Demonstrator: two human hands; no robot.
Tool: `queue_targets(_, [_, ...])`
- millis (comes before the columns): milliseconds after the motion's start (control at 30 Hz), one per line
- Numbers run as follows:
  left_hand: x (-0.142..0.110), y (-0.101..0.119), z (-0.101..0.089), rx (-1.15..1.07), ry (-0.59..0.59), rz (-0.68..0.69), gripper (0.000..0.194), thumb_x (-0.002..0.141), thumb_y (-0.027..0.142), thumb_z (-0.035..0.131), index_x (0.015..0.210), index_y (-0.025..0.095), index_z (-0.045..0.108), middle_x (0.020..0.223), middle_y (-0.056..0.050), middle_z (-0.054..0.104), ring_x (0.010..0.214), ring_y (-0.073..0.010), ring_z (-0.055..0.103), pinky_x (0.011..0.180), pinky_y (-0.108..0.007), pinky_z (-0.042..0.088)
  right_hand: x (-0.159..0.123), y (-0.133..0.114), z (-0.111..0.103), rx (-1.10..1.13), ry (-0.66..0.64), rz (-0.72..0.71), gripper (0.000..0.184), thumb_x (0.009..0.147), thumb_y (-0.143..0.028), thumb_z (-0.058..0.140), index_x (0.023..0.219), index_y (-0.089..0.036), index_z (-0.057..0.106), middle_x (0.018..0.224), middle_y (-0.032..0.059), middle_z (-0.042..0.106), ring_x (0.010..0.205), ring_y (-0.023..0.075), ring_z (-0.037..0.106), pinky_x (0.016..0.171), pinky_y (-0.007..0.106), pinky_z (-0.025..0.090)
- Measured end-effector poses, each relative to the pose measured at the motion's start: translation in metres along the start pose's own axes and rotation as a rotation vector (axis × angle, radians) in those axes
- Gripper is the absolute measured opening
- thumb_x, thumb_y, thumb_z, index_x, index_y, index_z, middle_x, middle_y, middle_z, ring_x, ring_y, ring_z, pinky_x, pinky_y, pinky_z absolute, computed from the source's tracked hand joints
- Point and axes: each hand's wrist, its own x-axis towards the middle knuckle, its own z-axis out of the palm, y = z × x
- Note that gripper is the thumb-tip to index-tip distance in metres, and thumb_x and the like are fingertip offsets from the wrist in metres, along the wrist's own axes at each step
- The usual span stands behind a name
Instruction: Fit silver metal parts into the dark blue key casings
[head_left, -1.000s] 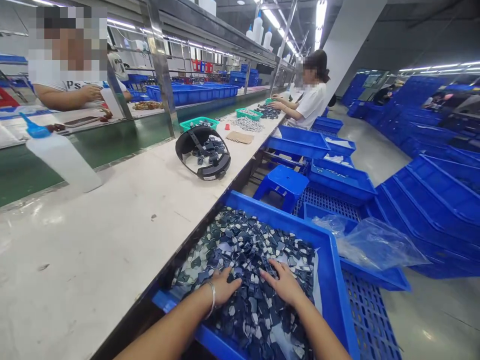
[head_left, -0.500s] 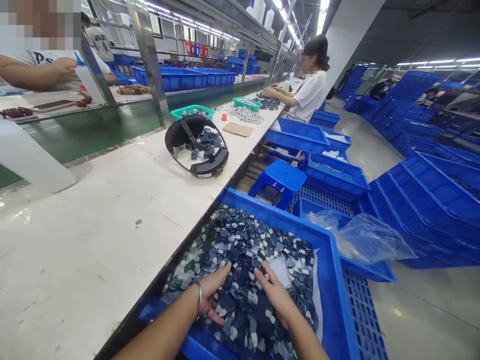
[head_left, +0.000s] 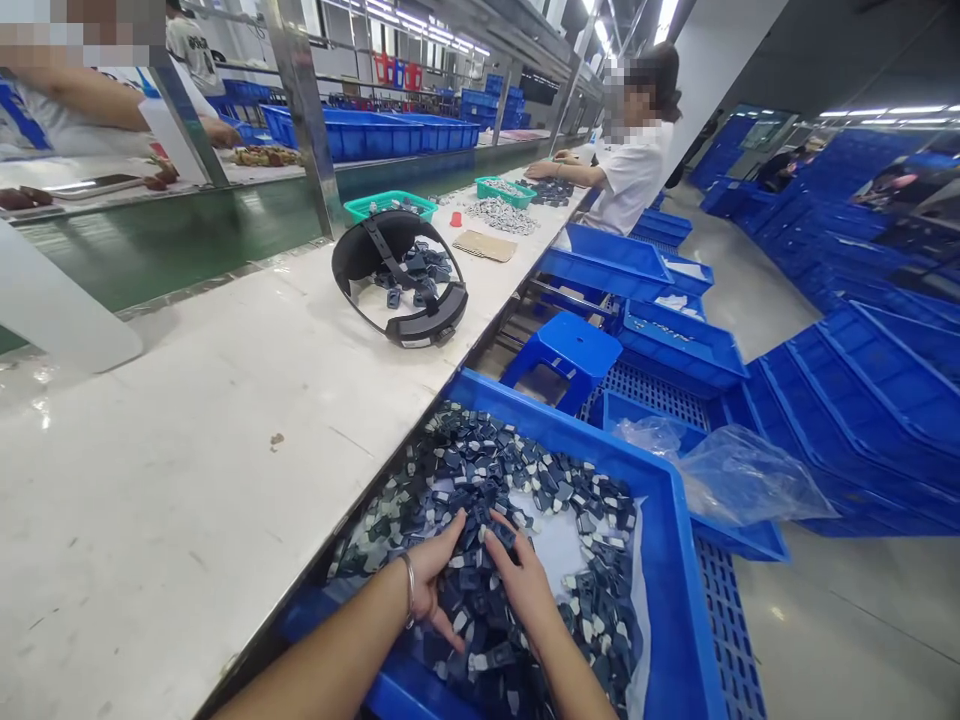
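Note:
A blue bin point(head_left: 675, 600) below the table edge is filled with several small dark blue and pale plastic parts point(head_left: 540, 480). Both my hands are inside it. My left hand point(head_left: 431, 580), with a bangle on the wrist, and my right hand point(head_left: 517, 575) are cupped toward each other, fingertips nearly meeting. Between them they heap a pile of the parts point(head_left: 472, 570). A white liner shows bare beside my right hand.
A white worktable point(head_left: 187, 480) runs along the left, with a black head strap point(head_left: 405, 285) around loose parts, green baskets point(head_left: 390, 205) and a white bottle point(head_left: 52, 310). A blue stool point(head_left: 562, 355), stacked blue bins point(head_left: 862, 400) and a plastic bag point(head_left: 742, 475) stand at right. Other people work farther along.
My hands have drawn closer together and toward me, scooping parts into a heap and baring white liner on the right. The view has tilted slightly.

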Motion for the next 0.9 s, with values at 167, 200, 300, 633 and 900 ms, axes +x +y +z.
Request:
queue_targets(167, [0.0,-0.003,0.01,-0.082,0.048,-0.022,0.061,0.077,0.07,0.043,0.11,0.02,0.054,0.106,-0.011,0.063,0.088,-0.027,0.063,0.076,-0.051,0.051,-0.001,-0.012,0.008,-0.055,0.021,-0.029,0.052,0.073,-0.06,0.056,0.113,-0.026,0.063,0.116,0.0059,0.06,0.116,0.0264,0.049,0.102,0.04,0.034])
queue_targets(200, [0.0,-0.004,0.013,-0.097,0.068,-0.02,0.054,0.082,0.062,0.044,0.111,0.018,0.054,0.105,-0.01,0.062,0.086,-0.0231,0.063,0.075,-0.046,0.051,-0.003,-0.015,0.009,-0.069,0.034,-0.035,0.052,0.073,-0.059,0.057,0.113,-0.027,0.064,0.115,0.0062,0.06,0.116,0.027,0.048,0.102,0.04,0.034])
queue_targets(300, [-0.006,-0.007,0.023,-0.135,0.126,0.005,0.038,0.088,0.046,0.048,0.111,0.016,0.054,0.103,-0.007,0.061,0.081,-0.0174,0.061,0.071,-0.037,0.051,-0.011,-0.025,0.011,-0.104,0.062,-0.044,0.052,0.072,-0.059,0.058,0.113,-0.027,0.063,0.113,0.0072,0.058,0.116,0.0284,0.047,0.099,0.04,0.036])
queue_targets(633, [-0.071,0.001,0.077,-0.133,0.051,0.318,0.042,0.088,0.049,0.046,0.112,0.016,0.053,0.097,-0.006,0.061,0.074,-0.0156,0.06,0.065,-0.034,0.052,-0.052,-0.084,-0.021,-0.217,0.243,-0.108,0.058,0.075,-0.064,0.049,0.123,-0.032,0.055,0.13,0.0068,0.044,0.126,0.0328,0.035,0.099,0.043,0.034])
queue_targets(900, [-0.182,0.004,0.083,-0.241,-0.039,0.743,0.039,0.075,0.054,0.054,0.095,0.023,0.063,0.072,0.0,0.063,0.049,-0.0119,0.054,0.042,-0.022,0.043,-0.087,-0.176,-0.017,-0.338,0.41,-0.624,0.057,0.07,-0.069,0.051,0.113,-0.032,0.062,0.117,0.0059,0.056,0.109,0.0316,0.053,0.089,0.046,0.042])
